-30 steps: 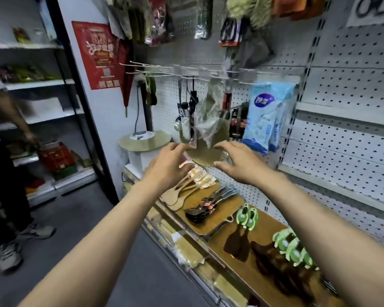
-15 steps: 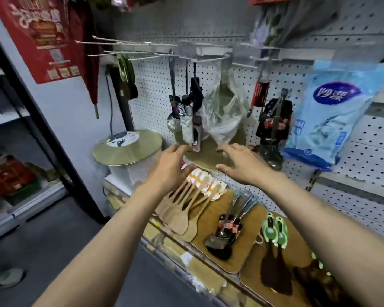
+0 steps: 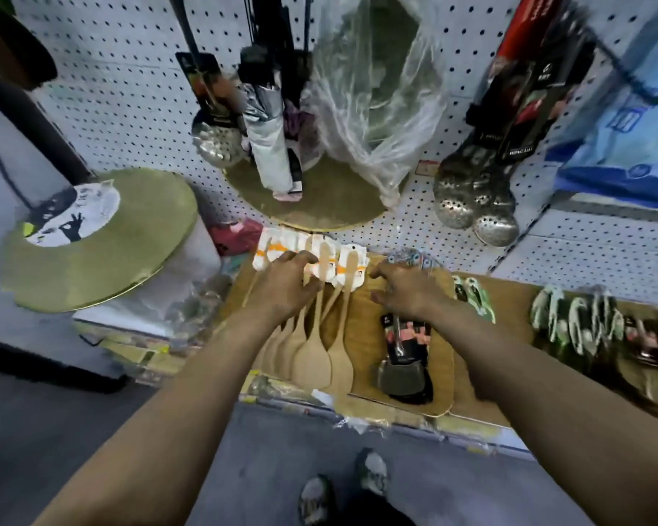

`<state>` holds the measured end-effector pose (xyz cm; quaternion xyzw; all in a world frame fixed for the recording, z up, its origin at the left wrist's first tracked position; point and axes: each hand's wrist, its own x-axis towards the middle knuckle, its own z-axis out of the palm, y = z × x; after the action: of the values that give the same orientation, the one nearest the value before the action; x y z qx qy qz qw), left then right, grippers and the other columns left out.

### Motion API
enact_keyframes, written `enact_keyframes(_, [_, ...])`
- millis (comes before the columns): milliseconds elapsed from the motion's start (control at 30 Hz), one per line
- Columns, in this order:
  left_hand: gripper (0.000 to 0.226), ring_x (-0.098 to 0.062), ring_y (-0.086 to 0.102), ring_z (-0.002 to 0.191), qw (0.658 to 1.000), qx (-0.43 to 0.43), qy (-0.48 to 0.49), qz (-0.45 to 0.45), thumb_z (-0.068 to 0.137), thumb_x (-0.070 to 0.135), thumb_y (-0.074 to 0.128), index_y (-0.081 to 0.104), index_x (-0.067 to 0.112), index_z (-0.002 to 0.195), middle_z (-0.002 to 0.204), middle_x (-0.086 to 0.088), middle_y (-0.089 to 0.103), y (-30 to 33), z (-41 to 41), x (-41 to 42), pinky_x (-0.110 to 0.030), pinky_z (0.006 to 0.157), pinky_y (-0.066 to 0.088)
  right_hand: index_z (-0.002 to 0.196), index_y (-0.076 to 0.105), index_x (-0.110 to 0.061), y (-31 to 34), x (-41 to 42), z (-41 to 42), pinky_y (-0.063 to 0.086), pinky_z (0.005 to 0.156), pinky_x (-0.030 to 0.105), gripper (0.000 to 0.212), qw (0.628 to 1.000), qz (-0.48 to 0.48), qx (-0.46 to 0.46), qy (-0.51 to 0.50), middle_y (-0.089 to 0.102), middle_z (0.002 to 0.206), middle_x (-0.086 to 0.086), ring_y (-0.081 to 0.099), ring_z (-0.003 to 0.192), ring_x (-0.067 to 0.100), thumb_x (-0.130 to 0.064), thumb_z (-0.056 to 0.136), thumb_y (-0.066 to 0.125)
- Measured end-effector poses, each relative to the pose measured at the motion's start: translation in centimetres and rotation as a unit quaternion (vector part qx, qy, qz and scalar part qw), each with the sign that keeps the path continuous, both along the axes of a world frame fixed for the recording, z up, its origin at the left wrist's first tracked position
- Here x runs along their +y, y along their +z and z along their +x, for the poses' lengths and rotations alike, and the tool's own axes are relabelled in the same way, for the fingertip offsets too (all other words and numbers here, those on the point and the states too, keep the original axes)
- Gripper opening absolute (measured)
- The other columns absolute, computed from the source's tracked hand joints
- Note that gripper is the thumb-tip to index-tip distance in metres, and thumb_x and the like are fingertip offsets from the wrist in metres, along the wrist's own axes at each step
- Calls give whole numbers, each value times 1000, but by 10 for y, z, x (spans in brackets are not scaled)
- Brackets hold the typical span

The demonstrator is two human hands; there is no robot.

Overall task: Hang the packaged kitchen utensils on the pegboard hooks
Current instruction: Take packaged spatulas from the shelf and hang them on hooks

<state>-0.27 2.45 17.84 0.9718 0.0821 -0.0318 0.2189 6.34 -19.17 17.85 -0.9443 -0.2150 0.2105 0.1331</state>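
Here, the left hand (image 3: 287,286) is laid, fingers spread, on the white-and-orange cards of the wooden spatulas (image 3: 321,336), which are fanned on the wooden board (image 3: 369,336) below the pegboard (image 3: 122,108). The right hand (image 3: 407,288) is held apart beside them with fingers loosely curled; whether anything is gripped cannot be told.

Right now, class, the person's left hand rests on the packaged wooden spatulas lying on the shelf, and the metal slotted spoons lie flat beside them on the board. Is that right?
Not quite. The left hand does rest on the wooden spatulas on the shelf, but the metal slotted spoons hang against the pegboard further right, as the head view shows.
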Motion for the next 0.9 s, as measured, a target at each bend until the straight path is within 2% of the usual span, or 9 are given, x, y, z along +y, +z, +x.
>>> enact_keyframes(100, [37, -27, 52, 118, 999, 42, -11, 1, 92, 34, 60, 57, 20, 126, 124, -9, 61, -46, 14, 11, -32, 88, 36, 131, 55, -21, -53, 14, 10, 46, 92, 32, 40, 997, 7, 67, -33, 59, 135, 7, 56, 121, 28, -41, 96, 57])
enact_keyframes(200, [41, -28, 53, 119, 995, 90, -11, -30, 92, 33, 61, 56, 17, 129, 126, -11, 62, -90, 28, 19, -34, 91, 42, 123, 61, -17, -105, 28, 20, 45, 91, 29, 38, 987, 23, 131, -95, 63, 128, 8, 57, 119, 27, -43, 95, 60])
enact_keyframes(300, [44, -28, 56, 116, 990, 130, 7, -46, 90, 37, 63, 55, 18, 130, 125, -11, 62, -126, 35, 25, -35, 90, 48, 109, 68, -8, -148, 43, 28, 44, 88, 28, 31, 963, 56, 201, -173, 66, 121, 9, 59, 115, 26, -35, 96, 61])
enact_keyframes(400, [44, -26, 60, 109, 986, 155, 29, -61, 89, 40, 64, 56, 20, 127, 121, -8, 65, -154, 41, 31, -37, 88, 51, 120, 67, -6, -181, 59, 35, 42, 91, 25, 36, 936, 78, 237, -248, 65, 127, 10, 57, 121, 27, -33, 99, 57])
enact_keyframes(500, [42, -26, 59, 111, 981, 174, 50, -76, 90, 39, 64, 55, 21, 127, 122, -7, 64, -174, 46, 34, -38, 90, 51, 126, 65, -10, -209, 75, 40, 44, 93, 27, 41, 919, 89, 243, -296, 64, 129, 13, 59, 118, 31, -39, 98, 56])
enact_keyframes(600, [40, -25, 58, 112, 979, 177, 54, -88, 91, 39, 63, 55, 22, 126, 122, -5, 64, -190, 52, 34, -33, 91, 48, 119, 67, -15, -231, 88, 43, 51, 92, 34, 37, 927, 77, 211, -301, 67, 121, 12, 63, 110, 31, -41, 96, 55])
enact_keyframes(700, [40, -22, 59, 114, 978, 169, 64, -107, 91, 36, 65, 57, 18, 126, 122, -3, 65, -199, 56, 28, -29, 91, 45, 118, 67, -14, -238, 91, 44, 51, 92, 35, 36, 922, 56, 211, -319, 67, 121, 12, 63, 112, 30, -40, 96, 56])
enact_keyframes(800, [42, -25, 59, 115, 976, 168, 81, -114, 90, 37, 65, 56, 16, 126, 123, -5, 65, -203, 63, 20, -32, 96, 47, 113, 70, -17, -234, 77, 42, 55, 84, 31, 30, 888, 119, 216, -387, 71, 112, 7, 68, 103, 28, -36, 91, 68])
enact_keyframes(900, [47, -30, 58, 115, 971, 178, 110, -114, 89, 42, 65, 52, 17, 127, 121, -9, 63, -206, 70, 9, -39, 94, 49, 91, 68, -15, -223, 56, 33, 62, 77, 39, 16, 833, 233, 234, -444, 74, 99, 8, 73, 85, 23, -25, 84, 79])
